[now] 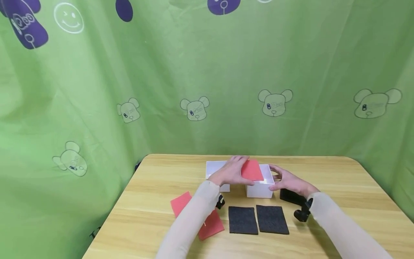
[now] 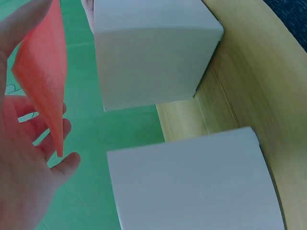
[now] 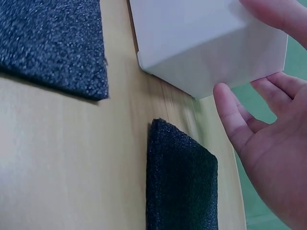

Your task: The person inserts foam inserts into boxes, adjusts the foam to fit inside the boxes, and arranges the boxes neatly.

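My left hand (image 1: 230, 173) holds a red foam sheet (image 1: 252, 170) between thumb and fingers, over the open top of the right white box (image 1: 260, 191). In the left wrist view the sheet (image 2: 45, 67) appears tilted and slightly bent. At the right side of that box, my right hand (image 1: 291, 181) grips it with thumb and fingers spread along the wall, as the right wrist view shows against the white side (image 3: 216, 62). Another white box (image 1: 214, 165) stands to the left, partly hidden behind my left hand. The inside of the right box is mostly covered by the sheet.
Two black foam sheets (image 1: 243, 220) lie side by side in front of the boxes. A thicker black foam piece (image 1: 289, 196) sits right of the right box. Red foam sheets (image 1: 211, 227) lie partly under my left forearm. A green curtain (image 1: 226, 133) hangs behind the wooden table (image 1: 349, 201).
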A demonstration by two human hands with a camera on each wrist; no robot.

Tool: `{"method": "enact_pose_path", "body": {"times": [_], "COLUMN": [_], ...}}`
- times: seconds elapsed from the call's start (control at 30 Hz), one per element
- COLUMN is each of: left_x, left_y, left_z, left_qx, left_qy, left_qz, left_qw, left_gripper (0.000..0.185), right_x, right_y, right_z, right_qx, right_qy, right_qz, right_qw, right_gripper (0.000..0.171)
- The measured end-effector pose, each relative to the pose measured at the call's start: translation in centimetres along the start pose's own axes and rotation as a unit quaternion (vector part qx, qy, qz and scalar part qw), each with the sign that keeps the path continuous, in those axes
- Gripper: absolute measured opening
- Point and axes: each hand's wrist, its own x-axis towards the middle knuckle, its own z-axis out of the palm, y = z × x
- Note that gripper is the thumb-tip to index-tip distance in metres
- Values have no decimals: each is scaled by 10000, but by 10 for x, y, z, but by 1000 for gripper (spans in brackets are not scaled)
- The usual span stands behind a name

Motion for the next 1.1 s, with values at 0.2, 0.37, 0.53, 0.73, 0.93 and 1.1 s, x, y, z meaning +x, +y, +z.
{"method": "enact_pose_path", "body": {"times": [0.2, 0.37, 0.53, 0.73, 0.93, 1.1], "left_x": [3, 4, 6, 10, 14, 15], "left_y": [3, 6, 9, 12, 17, 20], "left_z": [2, 7, 10, 11, 17, 22], "left_qx": [-189, -202, -219, -136, -31, 23], "left_qy": [-39, -92, -102, -125, -147, -244], "left_qz": [58, 35, -35, 53, 251, 320], "left_qw": [9998, 9997, 9997, 9998, 9996, 9992], "left_gripper": [102, 96, 98, 100, 97, 98], "right_x": [2, 2, 2, 3, 0, -2], "right_y": [-2, -2, -4, -5, -5, 0], "right_z": [2, 3, 4, 5, 7, 10], "right_qx": [75, 87, 128, 208, 153, 264], "right_qy": [-56, -138, -166, -295, -338, -373], "right_qz": [-54, -146, -128, -197, -196, -227], "right_qw": [9999, 9998, 9997, 9992, 9991, 9987], "right_gripper": [99, 99, 99, 100, 101, 100]}}
